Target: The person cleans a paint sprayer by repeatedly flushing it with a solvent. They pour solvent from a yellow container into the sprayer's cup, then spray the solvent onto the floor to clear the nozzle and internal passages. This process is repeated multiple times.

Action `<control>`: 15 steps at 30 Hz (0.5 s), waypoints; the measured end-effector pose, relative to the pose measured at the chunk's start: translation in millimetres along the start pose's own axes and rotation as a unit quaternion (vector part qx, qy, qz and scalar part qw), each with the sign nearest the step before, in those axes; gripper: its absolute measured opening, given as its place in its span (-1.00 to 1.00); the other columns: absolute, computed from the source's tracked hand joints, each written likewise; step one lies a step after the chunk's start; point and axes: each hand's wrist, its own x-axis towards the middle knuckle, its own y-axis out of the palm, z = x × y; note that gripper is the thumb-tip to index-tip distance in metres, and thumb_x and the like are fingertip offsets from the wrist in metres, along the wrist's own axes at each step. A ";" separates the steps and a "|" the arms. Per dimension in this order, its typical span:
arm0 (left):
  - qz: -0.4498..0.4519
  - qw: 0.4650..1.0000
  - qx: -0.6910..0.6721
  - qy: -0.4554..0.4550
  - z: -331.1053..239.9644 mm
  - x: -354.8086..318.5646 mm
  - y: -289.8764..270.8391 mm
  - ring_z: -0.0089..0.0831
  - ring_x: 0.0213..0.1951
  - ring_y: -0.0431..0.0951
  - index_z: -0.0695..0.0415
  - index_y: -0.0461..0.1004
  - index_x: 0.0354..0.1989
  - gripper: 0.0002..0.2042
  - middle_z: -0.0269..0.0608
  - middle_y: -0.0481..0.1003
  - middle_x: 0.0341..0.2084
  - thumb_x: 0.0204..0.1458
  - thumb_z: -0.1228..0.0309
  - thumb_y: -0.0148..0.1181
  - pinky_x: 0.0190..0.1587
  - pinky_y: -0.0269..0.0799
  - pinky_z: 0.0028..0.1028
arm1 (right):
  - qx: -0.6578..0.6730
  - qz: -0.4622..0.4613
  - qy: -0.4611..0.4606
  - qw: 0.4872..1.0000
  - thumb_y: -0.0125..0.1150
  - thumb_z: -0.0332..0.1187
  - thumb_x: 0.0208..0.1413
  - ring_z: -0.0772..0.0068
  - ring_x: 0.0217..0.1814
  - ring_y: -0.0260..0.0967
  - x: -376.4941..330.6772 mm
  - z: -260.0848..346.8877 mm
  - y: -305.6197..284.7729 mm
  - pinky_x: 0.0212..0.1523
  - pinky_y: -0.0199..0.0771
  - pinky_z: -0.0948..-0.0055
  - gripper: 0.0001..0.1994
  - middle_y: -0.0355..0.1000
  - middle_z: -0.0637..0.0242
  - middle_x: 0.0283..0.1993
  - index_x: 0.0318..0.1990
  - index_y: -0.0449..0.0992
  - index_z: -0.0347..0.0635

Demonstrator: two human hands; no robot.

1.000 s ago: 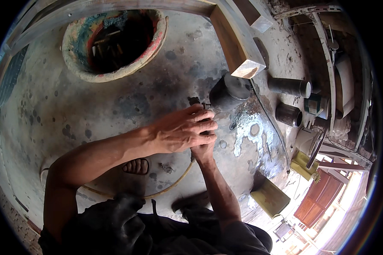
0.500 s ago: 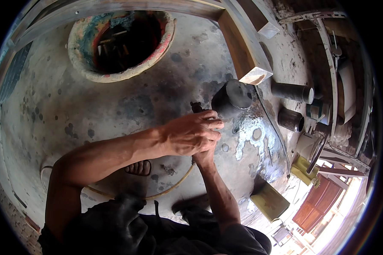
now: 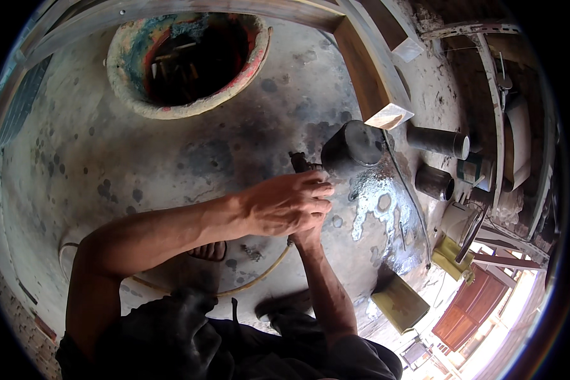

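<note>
Both hands meet at a dark spray gun [image 3: 299,162], whose head pokes out beyond my left knuckles. My left hand [image 3: 284,204] lies across the top, closed, its fingers curled round the gun's body. Beneath it, my right hand [image 3: 308,233] is mostly hidden; it appears wrapped round the handle. A yellowish hose [image 3: 263,273] runs from under the right hand back along the floor. Just right of the fingers is a black cylindrical cup [image 3: 354,144], which seems joined to the gun, though the fingers cover where they meet.
A large paint-crusted pot [image 3: 123,82] with a dark inside stands far left. A wooden frame [image 3: 364,69] reaches over from the top. Wet, shiny liquid [image 3: 392,221] covers floor at right, near a yellow-green can [image 3: 400,300], a dark tin [image 3: 434,182] and a black cylinder [image 3: 438,140].
The view has shifted slightly, moving the surroundings a little to the right. A bit more of the spray gun's head shows past my left hand. Both hands keep their grip.
</note>
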 end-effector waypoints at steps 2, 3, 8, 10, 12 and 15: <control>-0.023 0.999 0.025 -0.015 -7.4 -0.9 2.7 -0.28 0.14 0.43 0.18 0.63 -0.25 -0.82 -0.26 0.55 -0.12 -0.03 0.46 0.20 0.29 0.38 -0.23 | 0.048 -0.009 -0.010 0.999 0.25 -0.40 0.16 -0.01 0.17 0.49 3.2 -6.4 -0.2 0.09 0.51 0.21 -0.49 0.46 -0.01 0.13 0.27 0.34 -0.30; -0.026 0.998 0.038 -0.029 -12.8 -1.2 4.2 -0.27 0.15 0.43 0.19 0.63 -0.21 -0.79 -0.24 0.54 -0.10 -0.03 0.46 0.21 0.28 0.39 -0.23 | 0.072 -0.014 -0.015 0.997 0.23 -0.39 0.18 -0.02 0.18 0.49 7.0 -9.8 0.2 0.11 0.50 0.21 -0.46 0.46 -0.02 0.15 0.31 0.31 -0.30; -0.081 0.992 0.027 -0.095 -30.9 -16.8 13.9 -0.22 0.20 0.41 0.24 0.58 -0.01 -0.63 -0.16 0.48 0.04 -0.04 0.46 0.23 0.26 0.41 -0.21 | 0.133 -0.009 0.015 0.991 0.17 -0.39 0.23 0.08 0.13 0.51 9.3 -11.1 1.5 0.13 0.50 0.25 -0.41 0.49 -0.01 0.12 0.41 0.24 -0.29; -0.097 0.989 0.030 -0.109 -37.1 -23.0 15.3 -0.19 0.21 0.41 0.24 0.57 0.03 -0.60 -0.14 0.46 0.08 -0.05 0.48 0.24 0.24 0.43 -0.19 | 0.156 -0.001 0.056 0.986 0.16 -0.41 0.24 0.21 0.02 0.52 7.0 -11.3 0.7 0.05 0.51 0.30 -0.42 0.51 0.07 0.04 0.41 0.25 -0.26; -0.129 0.985 0.002 -0.117 -45.0 -32.1 19.4 -0.18 0.20 0.42 0.24 0.57 0.05 -0.60 -0.15 0.47 0.07 -0.04 0.50 0.26 0.21 0.44 -0.16 | 0.218 0.002 0.086 0.972 0.16 -0.44 0.26 0.35 -0.10 0.50 9.3 -13.8 0.5 -0.05 0.52 0.37 -0.44 0.51 0.17 -0.05 0.41 0.26 -0.23; -0.147 0.981 -0.043 -0.115 -59.9 -45.9 25.8 -0.18 0.13 0.48 0.24 0.58 0.05 -0.61 -0.16 0.47 0.05 -0.02 0.54 0.28 0.10 0.50 -0.17 | 0.320 -0.033 0.149 0.935 0.19 -0.47 0.27 0.50 -0.21 0.40 6.2 -32.9 7.1 -0.18 0.47 0.46 -0.46 0.47 0.33 -0.16 0.39 0.28 -0.20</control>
